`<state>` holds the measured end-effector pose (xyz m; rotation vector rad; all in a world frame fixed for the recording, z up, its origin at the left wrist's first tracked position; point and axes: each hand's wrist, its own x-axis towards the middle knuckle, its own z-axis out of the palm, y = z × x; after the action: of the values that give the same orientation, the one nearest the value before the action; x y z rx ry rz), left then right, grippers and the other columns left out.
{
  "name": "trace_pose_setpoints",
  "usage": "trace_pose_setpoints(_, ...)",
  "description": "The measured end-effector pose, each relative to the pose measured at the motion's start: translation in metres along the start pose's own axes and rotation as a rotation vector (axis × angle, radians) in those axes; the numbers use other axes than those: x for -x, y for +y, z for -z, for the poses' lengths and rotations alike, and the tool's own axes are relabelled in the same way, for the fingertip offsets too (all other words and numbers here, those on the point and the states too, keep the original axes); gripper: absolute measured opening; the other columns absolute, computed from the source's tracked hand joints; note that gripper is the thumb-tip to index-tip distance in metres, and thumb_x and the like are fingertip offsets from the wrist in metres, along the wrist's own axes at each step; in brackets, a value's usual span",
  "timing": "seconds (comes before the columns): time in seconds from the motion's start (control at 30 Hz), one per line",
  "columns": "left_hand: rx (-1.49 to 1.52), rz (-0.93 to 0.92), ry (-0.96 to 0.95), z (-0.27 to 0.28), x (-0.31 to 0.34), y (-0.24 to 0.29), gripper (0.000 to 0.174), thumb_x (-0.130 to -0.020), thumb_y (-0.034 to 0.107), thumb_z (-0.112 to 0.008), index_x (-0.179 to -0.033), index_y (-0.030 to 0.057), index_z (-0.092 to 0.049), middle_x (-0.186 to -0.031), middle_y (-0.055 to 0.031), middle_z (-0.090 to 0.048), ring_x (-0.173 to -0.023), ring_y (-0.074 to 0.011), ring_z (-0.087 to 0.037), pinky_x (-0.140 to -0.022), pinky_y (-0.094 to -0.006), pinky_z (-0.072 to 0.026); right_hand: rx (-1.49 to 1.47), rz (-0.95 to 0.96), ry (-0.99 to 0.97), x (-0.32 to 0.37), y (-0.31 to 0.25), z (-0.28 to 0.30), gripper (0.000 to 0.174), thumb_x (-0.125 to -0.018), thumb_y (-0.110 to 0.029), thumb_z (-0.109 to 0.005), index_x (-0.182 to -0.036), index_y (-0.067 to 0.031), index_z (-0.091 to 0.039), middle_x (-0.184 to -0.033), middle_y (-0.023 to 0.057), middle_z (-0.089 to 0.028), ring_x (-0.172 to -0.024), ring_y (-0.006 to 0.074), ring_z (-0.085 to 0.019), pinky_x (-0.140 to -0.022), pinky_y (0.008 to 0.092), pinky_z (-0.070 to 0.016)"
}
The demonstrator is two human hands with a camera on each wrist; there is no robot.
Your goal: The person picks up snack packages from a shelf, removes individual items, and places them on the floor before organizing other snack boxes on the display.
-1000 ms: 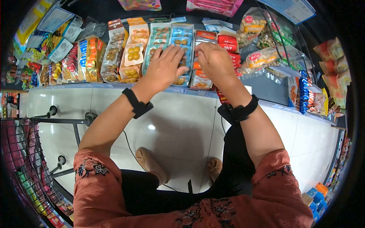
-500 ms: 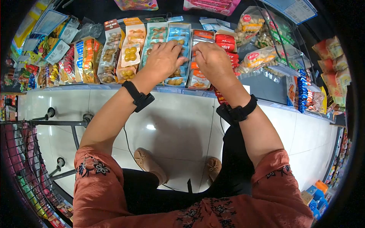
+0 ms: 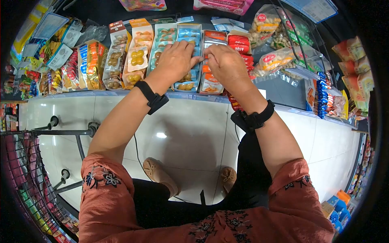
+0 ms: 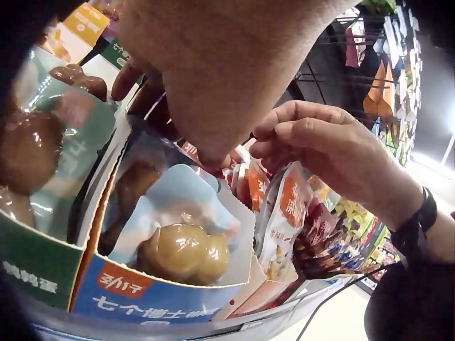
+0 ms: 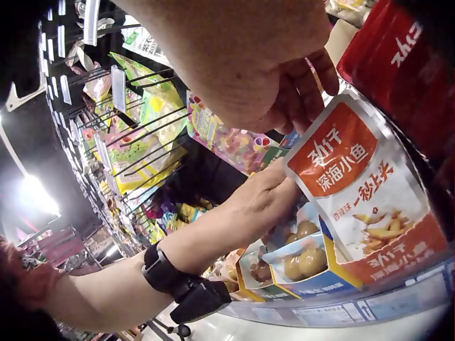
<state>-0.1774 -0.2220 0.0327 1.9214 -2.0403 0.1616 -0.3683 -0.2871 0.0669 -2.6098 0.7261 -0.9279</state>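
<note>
My left hand [image 3: 174,61] lies over an open blue box [image 4: 160,302] of egg-like snacks in clear-and-blue wrappers [image 3: 186,77]. Its fingers stretch away over the packs, and the thumb points toward the other hand. Just to the right, my right hand [image 3: 227,64] is over a box of orange-and-white snack pouches [image 3: 212,84], fingers bent down among them. One such pouch [image 5: 370,185] stands upright in front of the right fingers in the right wrist view. Those fingertips are partly hidden, and I cannot tell whether they grip a pouch.
Green [image 3: 165,32], orange [image 3: 142,23] and brown [image 3: 117,27] boxes of similar snacks line the shelf to the left. Bags of pale snacks [image 3: 275,60] lie on the right behind a wire divider. A wire cart [image 3: 24,174] stands at the lower left.
My left hand shifts slightly forward and right, its thumb now close to the right hand. The right hand keeps nearly the same place over the orange-and-white pouches.
</note>
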Motion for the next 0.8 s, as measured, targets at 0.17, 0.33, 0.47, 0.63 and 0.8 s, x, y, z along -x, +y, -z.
trace_pose_setpoints(0.17,0.018,-0.021,-0.106,0.004,-0.011,-0.015,0.046,-0.101,0.042,-0.058,-0.131,0.0076,-0.064,-0.120,-0.0153,-0.065,-0.113,-0.0362,-0.062,-0.099,-0.0474,-0.0488,-0.010,0.017,-0.015,0.000,-0.001,-0.001,0.009,-0.090,-0.010,-0.062,-0.095,-0.0060,-0.069,-0.092,0.0165,-0.073,-0.091,0.0364,-0.068,-0.080,0.0489,-0.0504)
trace_pose_setpoints(0.33,0.017,0.016,-0.070,0.015,-0.010,-0.010,0.036,-0.103,0.034,-0.055,-0.123,0.0066,-0.067,-0.118,-0.0162,-0.065,-0.111,-0.0367,-0.063,-0.097,-0.0479,-0.0497,-0.017,0.024,0.001,-0.001,-0.002,-0.005,0.010,-0.088,-0.009,-0.062,-0.094,-0.0059,-0.069,-0.091,0.0168,-0.073,-0.090,0.0362,-0.068,-0.080,0.0484,-0.0509)
trace_pose_setpoints(0.47,0.136,-0.021,0.114,0.015,-0.014,-0.040,0.026,-0.102,0.024,-0.057,-0.115,0.0052,-0.068,-0.109,-0.0159,-0.068,-0.105,-0.0363,-0.065,-0.089,-0.0465,-0.0521,-0.051,0.047,0.038,-0.001,0.000,-0.002,0.010,-0.089,-0.009,-0.061,-0.094,-0.0056,-0.069,-0.089,0.0164,-0.073,-0.087,0.0359,-0.069,-0.078,0.0477,-0.0511)
trace_pose_setpoints(0.63,0.169,-0.020,0.156,0.006,-0.022,-0.056,0.018,-0.099,0.020,-0.061,-0.105,0.0062,-0.071,-0.100,-0.0146,-0.070,-0.102,-0.0362,-0.064,-0.087,-0.0467,-0.0519,-0.009,0.036,0.028,0.000,-0.004,-0.003,0.009,-0.089,-0.009,-0.061,-0.093,-0.0055,-0.069,-0.088,0.0157,-0.073,-0.086,0.0352,-0.069,-0.078,0.0473,-0.0511)
trace_pose_setpoints(0.8,-0.007,-0.087,0.041,-0.003,-0.031,-0.050,0.019,-0.097,0.022,-0.064,-0.103,0.0077,-0.074,-0.103,-0.0125,-0.072,-0.104,-0.0349,-0.063,-0.091,-0.0462,-0.0515,-0.023,0.032,0.011,0.000,-0.004,-0.002,0.009,-0.089,-0.009,-0.061,-0.094,-0.0058,-0.069,-0.087,0.0152,-0.072,-0.086,0.0356,-0.068,-0.077,0.0484,-0.0505)
